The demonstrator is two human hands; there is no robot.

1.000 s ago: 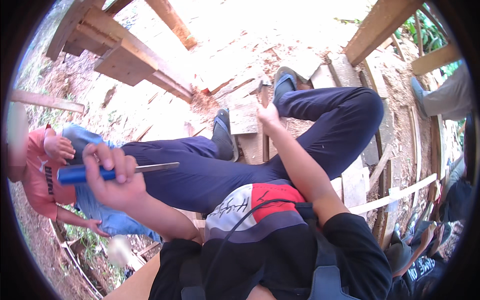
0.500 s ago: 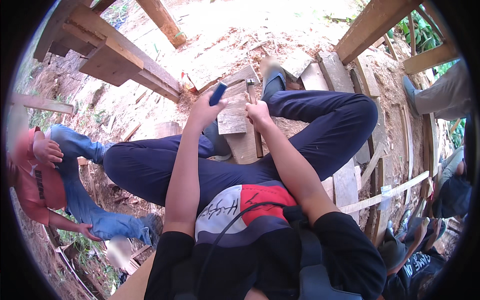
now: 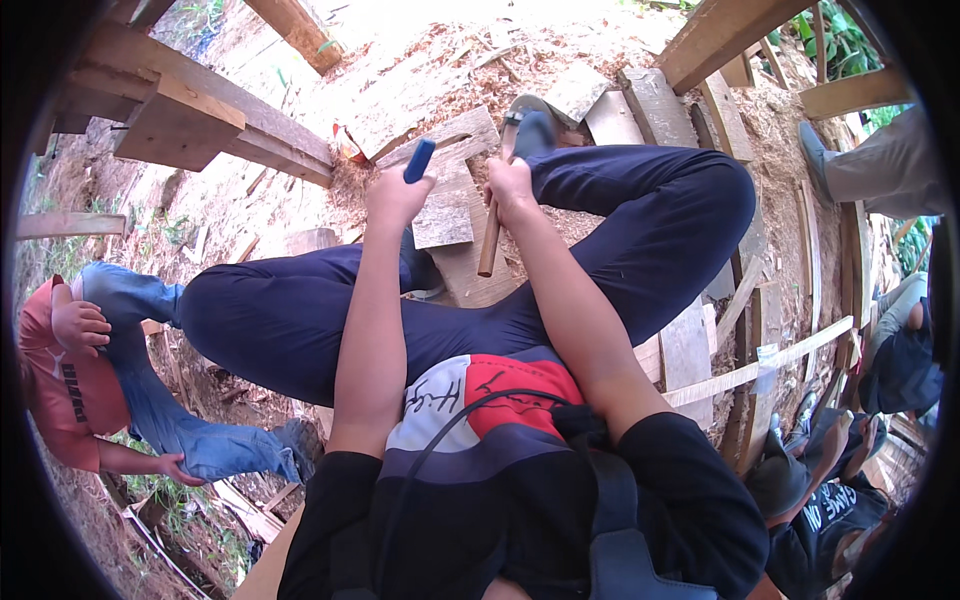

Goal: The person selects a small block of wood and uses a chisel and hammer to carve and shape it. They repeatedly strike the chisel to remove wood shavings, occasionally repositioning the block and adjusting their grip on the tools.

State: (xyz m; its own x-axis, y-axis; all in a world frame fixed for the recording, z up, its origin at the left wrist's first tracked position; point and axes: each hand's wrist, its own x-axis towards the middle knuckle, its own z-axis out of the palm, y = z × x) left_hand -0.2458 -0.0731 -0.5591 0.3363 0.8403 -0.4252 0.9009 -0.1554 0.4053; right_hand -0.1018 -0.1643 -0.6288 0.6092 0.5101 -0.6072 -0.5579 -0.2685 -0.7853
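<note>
Whereas raised by left thigh (image 3: 285, 312) earlier, now gripping blue-handled tool (image 3: 420, 160) near wooden board (image 3: 443, 218) in closed left hand (image 3: 398, 196); clasping hammer (image 3: 489, 246), tilted differently, in closed right hand (image 3: 511, 186).

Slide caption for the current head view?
Blue-handled tool in the left grip, wooden-handled hammer in the right grip, above wooden boards.

Blk short-slv tee (image 3: 510, 520) w/ wht/red chest panel (image 3: 495, 420), navy trousers (image 3: 650, 210), blk cable (image 3: 432, 442) + dk strap (image 3: 615, 500)
</note>
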